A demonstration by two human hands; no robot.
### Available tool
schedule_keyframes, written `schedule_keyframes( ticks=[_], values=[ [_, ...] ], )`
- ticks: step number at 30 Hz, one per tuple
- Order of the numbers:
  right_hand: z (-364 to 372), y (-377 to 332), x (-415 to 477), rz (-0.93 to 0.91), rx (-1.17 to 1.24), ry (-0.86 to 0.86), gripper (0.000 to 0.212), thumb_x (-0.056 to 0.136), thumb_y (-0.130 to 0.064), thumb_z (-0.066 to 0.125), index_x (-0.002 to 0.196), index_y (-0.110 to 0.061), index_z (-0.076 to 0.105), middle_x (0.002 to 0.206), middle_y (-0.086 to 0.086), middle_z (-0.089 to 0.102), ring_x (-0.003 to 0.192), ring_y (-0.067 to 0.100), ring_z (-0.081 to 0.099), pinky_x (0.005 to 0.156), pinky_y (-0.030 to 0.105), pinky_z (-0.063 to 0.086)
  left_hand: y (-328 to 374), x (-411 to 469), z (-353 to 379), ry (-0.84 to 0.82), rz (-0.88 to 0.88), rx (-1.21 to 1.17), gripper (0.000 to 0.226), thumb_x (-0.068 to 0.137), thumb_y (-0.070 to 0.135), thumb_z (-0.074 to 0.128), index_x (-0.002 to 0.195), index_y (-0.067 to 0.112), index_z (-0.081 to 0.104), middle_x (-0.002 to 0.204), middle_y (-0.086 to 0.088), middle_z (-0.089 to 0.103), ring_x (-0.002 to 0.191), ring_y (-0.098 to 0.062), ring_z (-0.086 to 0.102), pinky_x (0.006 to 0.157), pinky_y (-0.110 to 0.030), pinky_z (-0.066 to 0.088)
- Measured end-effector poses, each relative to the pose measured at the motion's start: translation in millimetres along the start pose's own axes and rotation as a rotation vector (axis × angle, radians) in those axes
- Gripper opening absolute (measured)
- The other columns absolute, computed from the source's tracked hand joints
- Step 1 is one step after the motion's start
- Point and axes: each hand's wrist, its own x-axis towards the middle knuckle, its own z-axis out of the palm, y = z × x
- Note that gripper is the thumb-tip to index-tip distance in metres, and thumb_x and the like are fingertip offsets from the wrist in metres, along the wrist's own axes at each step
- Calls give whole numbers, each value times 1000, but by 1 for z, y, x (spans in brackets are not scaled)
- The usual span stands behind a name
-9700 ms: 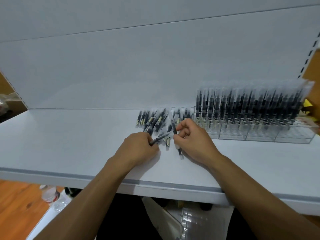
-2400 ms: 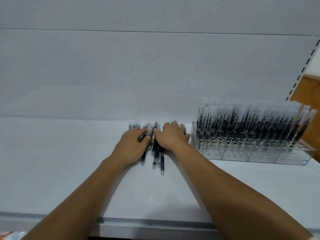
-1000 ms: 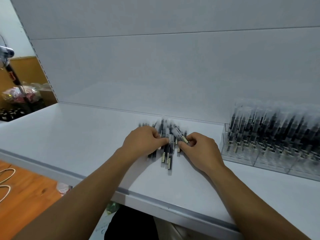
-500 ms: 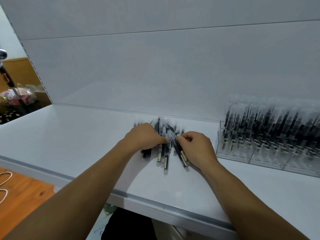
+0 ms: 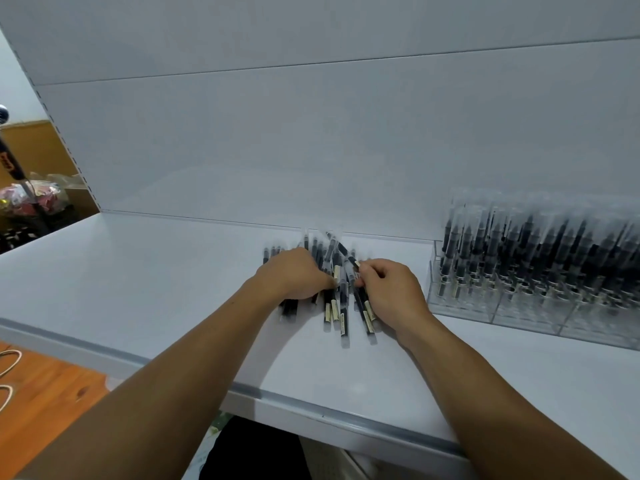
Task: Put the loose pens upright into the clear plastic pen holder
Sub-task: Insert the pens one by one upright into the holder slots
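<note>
Several loose black pens (image 5: 337,308) in clear wrappers lie in a heap on the white shelf (image 5: 156,289), near its back wall. My left hand (image 5: 294,277) lies on the left side of the heap with fingers curled over some pens. My right hand (image 5: 389,291) is at the heap's right side and pinches pens between thumb and curled fingers. The clear plastic pen holder (image 5: 519,308) stands to the right, packed with upright black pens.
A grey strip runs along the shelf's front edge (image 5: 311,407). The white back panel (image 5: 311,133) rises just behind the heap. Left of the shelf are a wooden floor (image 5: 41,400) and cluttered goods (image 5: 31,202).
Both hands stay on the heap. My right hand has shifted slightly and gathered a few pens under its fingers; the view has drifted a little left.
</note>
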Motion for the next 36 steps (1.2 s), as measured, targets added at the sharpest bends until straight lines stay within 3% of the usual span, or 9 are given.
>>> schedule_keyframes(
  ticks=[4, 9, 13, 17, 21, 28, 30, 34, 36],
  values=[
    [4, -1, 2, -5, 24, 1, 22, 97, -29, 51, 80, -30, 64, 80, -11, 70, 77, 12, 66, 75, 34, 55, 0, -1, 1, 23, -3, 2, 41, 81, 43, 65, 56, 17, 45, 54, 2, 46, 56, -16, 47, 55, -26, 35],
    [5, 1, 3, 13, 56, -17, 14, 96, -30, 55, 99, -24, 67, 85, -10, 71, 87, 11, 66, 85, 37, 55, 12, -3, 0, -15, 25, 128, 39, 82, 42, 59, 56, 16, 45, 57, 2, 48, 57, -16, 48, 56, -26, 39],
    [5, 3, 4, 24, 161, -12, 6, 95, -27, 57, 99, -26, 62, 85, -9, 73, 89, 11, 67, 88, 41, 55, 18, -6, 3, 28, 37, 166, 48, 81, 53, 58, 53, 16, 47, 53, 3, 51, 54, -15, 51, 53, -25, 40],
    [4, 4, 4, -23, 200, -33, 25, 99, -22, 51, 122, -26, 60, 86, -13, 73, 95, 6, 65, 86, 28, 51, 12, -7, 5, 36, 47, 50, 38, 82, 42, 57, 57, 14, 49, 54, 1, 52, 56, -17, 51, 57, -28, 42],
    [5, 3, 3, -35, 233, -21, 15, 98, -22, 53, 108, -29, 60, 79, -17, 72, 89, 4, 66, 81, 26, 51, 5, -11, 7, 80, 70, -44, 28, 87, 31, 55, 65, 14, 50, 59, -4, 50, 58, -20, 48, 58, -29, 39],
    [4, -3, -4, -107, 273, 12, 4, 93, -31, 60, 93, -32, 56, 83, -14, 74, 84, 3, 68, 82, 34, 54, -1, -29, 13, 223, 194, -514, 29, 94, 32, 56, 70, 15, 60, 67, -6, 63, 63, -14, 55, 67, -33, 44],
    [1, -8, -9, -138, 289, 56, 6, 89, -34, 65, 90, -31, 60, 82, -12, 72, 82, 5, 67, 79, 35, 56, 1, -35, 16, 246, 226, -699, 25, 95, 32, 57, 76, 20, 67, 71, 1, 69, 66, -8, 62, 68, -27, 47],
    [-13, -26, -23, -258, 304, 131, 8, 85, -32, 72, 82, -33, 64, 76, -17, 64, 66, -3, 55, 60, 11, 46, 12, -49, 17, 270, 286, -1002, 17, 98, 26, 56, 95, 22, 72, 87, 1, 74, 85, -10, 68, 69, -14, 49],
    [-23, -31, -34, -317, 290, 115, 10, 85, -28, 72, 81, -34, 64, 76, -11, 65, 61, -3, 53, 56, 8, 43, 21, -55, 19, 255, 327, -1111, 17, 98, 23, 55, 103, 19, 71, 94, -1, 74, 89, -11, 70, 70, -13, 51]
  ],
)
